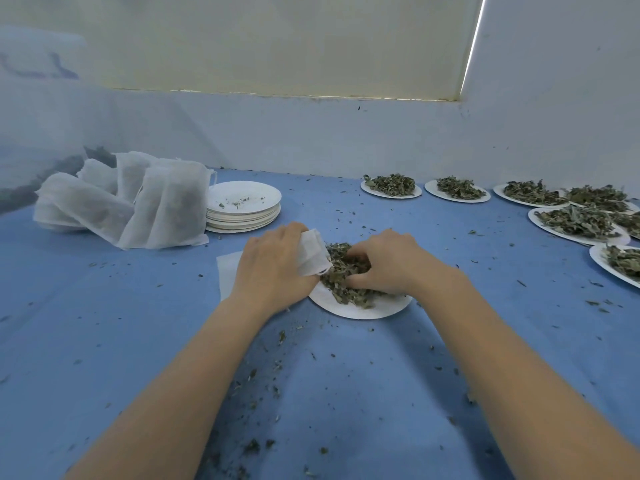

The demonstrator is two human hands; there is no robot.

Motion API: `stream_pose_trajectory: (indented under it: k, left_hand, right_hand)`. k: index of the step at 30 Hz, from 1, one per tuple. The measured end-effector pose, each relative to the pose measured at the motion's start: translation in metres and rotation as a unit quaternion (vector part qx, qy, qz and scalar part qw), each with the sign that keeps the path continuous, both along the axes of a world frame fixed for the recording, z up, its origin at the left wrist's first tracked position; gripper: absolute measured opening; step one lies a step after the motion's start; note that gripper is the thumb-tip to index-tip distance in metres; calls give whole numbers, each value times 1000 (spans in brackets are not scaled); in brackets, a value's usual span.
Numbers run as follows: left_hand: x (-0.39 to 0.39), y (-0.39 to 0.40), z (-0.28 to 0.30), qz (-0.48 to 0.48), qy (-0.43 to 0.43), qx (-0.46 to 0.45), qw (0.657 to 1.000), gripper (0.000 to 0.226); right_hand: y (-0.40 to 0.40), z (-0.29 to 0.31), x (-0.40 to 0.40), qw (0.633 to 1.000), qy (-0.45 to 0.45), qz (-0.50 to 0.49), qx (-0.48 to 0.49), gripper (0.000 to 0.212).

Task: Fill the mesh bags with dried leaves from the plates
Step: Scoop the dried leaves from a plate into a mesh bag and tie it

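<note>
1. Head view, hands. The left hand (273,261) grips an open mesh bag (313,252), fingers curled round its mouth and holding it against the heap of dried leaves (346,271). The right hand (388,263) has its fingers curled into the heap, gathering leaves toward the bag mouth.
2. Head view, work position. The leaves lie on a white paper plate (363,308) near the middle of the blue tabletop (173,323). The bag mouth touches the left side of the heap.
3. Head view, stock. Filled mesh bags (159,206) lean together near the far left edge, beside a stack of emptied plates (242,209). Loaded plates (575,223) line the far right edge.
4. Risk: spillage. Loose fragments (252,375) already litter the tabletop. A sagging bag mouth or an oversized handful would likely push leaves over the rim.
5. Risk: plate shift. The plate looks light; a sideways sweep could slide or tip it.
6. Risk: crushing. A tight squeeze would probably crumble the brittle leaves.
</note>
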State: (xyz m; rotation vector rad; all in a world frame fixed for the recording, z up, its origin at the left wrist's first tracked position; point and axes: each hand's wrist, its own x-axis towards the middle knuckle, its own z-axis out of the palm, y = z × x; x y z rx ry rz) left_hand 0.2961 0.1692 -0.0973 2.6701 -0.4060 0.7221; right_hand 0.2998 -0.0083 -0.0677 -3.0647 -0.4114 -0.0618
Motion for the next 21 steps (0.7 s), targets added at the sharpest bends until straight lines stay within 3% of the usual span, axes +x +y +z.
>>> stream_pose_trajectory:
  k: [5, 15, 21]
  left_hand:
    - [1, 2, -2, 2, -1, 2, 1000, 60]
    - [1, 1, -1, 5, 20, -19, 1000, 61]
    - [-2, -6, 3, -21, 17, -61, 998, 56]
  right_hand:
    - [2, -3, 2, 999, -48, 12, -10, 33]
    - [-10, 28, -9, 969, -100, 51, 218, 29]
    - [6, 27, -13, 968, -87, 112, 205, 26]
